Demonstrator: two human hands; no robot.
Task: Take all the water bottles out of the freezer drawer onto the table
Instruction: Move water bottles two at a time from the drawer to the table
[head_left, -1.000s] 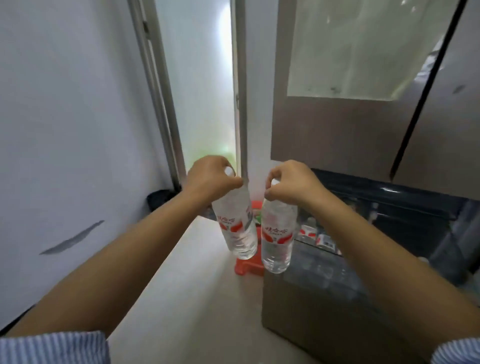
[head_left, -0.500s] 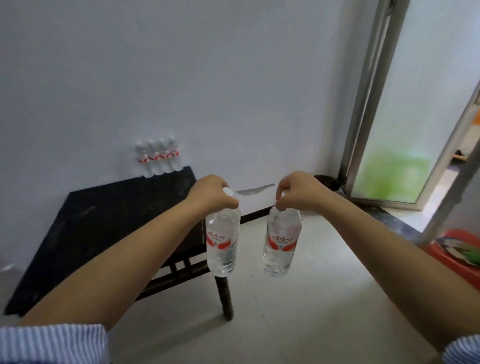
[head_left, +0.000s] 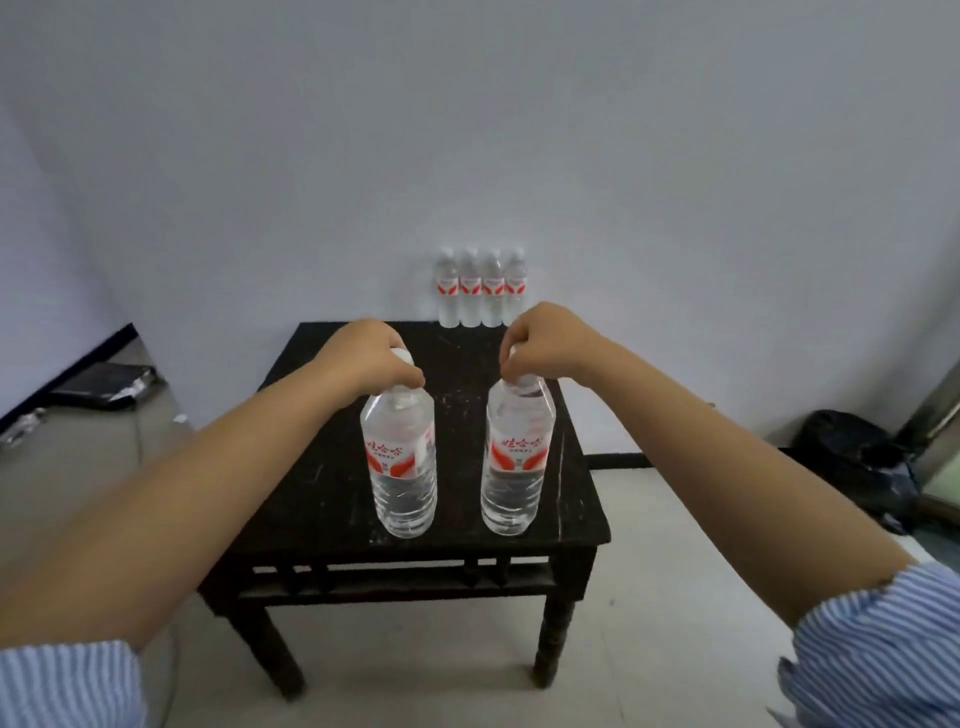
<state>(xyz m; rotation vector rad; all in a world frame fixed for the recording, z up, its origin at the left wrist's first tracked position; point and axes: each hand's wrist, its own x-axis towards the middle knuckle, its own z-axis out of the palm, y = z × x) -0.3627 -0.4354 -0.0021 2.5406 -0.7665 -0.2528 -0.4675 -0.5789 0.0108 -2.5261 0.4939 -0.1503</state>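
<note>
My left hand (head_left: 371, 358) grips the neck of a clear water bottle with a red label (head_left: 402, 462). My right hand (head_left: 545, 340) grips the neck of a second like bottle (head_left: 517, 457). Both bottles hang upright over the front half of the small black wooden table (head_left: 322, 467), about level with its top; I cannot tell whether they touch it. A row of several more bottles (head_left: 480, 288) stands at the table's far edge against the white wall. The freezer drawer is out of view.
A black bag (head_left: 857, 457) lies on the floor at the right by a door frame. A dark flat object (head_left: 104, 384) and a cable lie on the floor at the left. Pale floor surrounds the table.
The view has swung left from the freezer to face the table squarely. Both hands have carried their bottles from beside the table to over its top.
</note>
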